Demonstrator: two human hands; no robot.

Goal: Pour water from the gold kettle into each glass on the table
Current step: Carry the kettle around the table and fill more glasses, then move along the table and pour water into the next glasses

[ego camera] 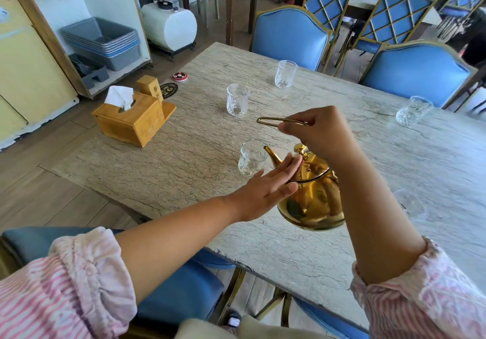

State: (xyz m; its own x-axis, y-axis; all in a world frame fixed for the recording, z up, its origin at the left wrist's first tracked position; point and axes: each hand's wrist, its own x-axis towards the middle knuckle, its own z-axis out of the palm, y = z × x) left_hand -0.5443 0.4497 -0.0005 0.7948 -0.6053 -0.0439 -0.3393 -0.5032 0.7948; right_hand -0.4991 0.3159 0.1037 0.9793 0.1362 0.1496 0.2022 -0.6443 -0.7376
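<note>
Gold kettle (313, 196), hanging tilted above the bench (184, 160): right hand (315, 131) fingers are gripping its handle, left hand (265, 189) fingers, straight, are pressing the lid, spout is pointing at the nearest glass (251, 158); four further glasses (238, 99) (285, 74) (414, 110) (409, 203) are waiting, water levels indiscernible.

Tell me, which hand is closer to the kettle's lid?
Left. The left hand rests straight fingers on the lid; the right hand grips the gold kettle by its handle, above the lid.

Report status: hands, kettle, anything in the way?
Right hand grips handle; left hand open, fingers steadying the lid. Gold kettle lifted, tilted, spout at nearest glass. Nothing between spout and glass.
</note>
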